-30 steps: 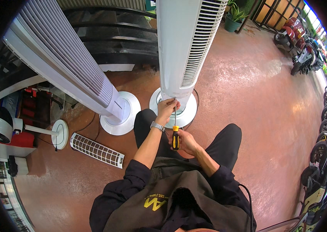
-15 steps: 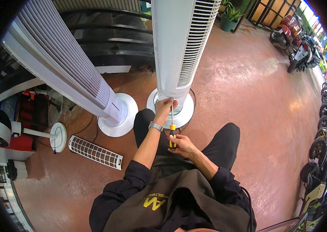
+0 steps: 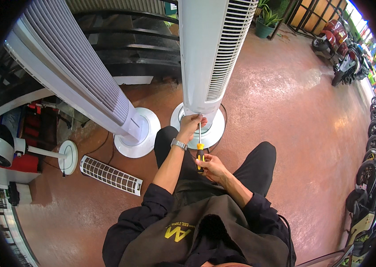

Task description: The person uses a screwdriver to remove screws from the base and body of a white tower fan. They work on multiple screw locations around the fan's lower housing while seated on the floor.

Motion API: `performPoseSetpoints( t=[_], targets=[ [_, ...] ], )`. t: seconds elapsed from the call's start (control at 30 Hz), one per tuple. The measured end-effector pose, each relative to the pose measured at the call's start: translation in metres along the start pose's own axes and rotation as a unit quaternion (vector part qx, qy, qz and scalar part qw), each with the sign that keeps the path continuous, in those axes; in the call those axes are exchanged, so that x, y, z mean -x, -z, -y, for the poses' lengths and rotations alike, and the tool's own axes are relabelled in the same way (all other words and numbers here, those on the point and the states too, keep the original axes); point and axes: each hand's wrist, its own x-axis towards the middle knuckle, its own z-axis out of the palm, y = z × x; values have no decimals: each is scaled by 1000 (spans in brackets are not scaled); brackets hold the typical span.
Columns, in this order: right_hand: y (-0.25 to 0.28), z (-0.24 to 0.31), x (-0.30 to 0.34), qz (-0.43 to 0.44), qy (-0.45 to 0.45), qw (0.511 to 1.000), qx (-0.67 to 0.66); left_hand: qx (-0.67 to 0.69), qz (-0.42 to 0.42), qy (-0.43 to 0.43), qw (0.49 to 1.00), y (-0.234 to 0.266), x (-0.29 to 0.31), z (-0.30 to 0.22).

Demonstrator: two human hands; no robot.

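R hand (image 3: 214,167) closed on yel/blk handle of screwdriver (image 3: 201,156), metal shaft pointing far, tip at lower end of white tower fan (image 3: 202,58). L hand (image 3: 190,128) by that tip, fingers bunched narrow; can't tell if it grips anything. Fan: tall, smooth, slatted vent down R side, on rd white base (image 3: 217,131), reddish floor (image 3: 303,147). To L, 2nd tower fan (image 3: 81,75), ribbed front; nearer, white grid panel (image 3: 111,175) on floor. Far R: rd green pot (image 3: 263,31) w/ long-leaved plant (image 3: 269,18).

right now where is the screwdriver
Just below the middle of the head view, the screwdriver is in the right hand, shaft pointing toward the left hand.
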Motion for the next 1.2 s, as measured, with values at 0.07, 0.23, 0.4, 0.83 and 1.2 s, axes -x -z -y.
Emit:
performPoseSetpoints(
  t=[0.07,0.23,0.4,0.83,1.2],
  targets=[
    [-5,3,0,8,-15,1000,3,10,1,5,1000,3,-3,2],
    [-11,11,18,56,-8,992,-111,27,-2,14,1000,3,-2,2],
    [5,-5,2,29,48,995,-86,0,11,3,1000,-6,2,-6],
    [-6,9,13,75,24,993,-92,29,7,18,999,6,-5,3],
    [-5,5,3,31,22,999,-19,-22,-12,1,1000,3,-2,0]
  ],
)
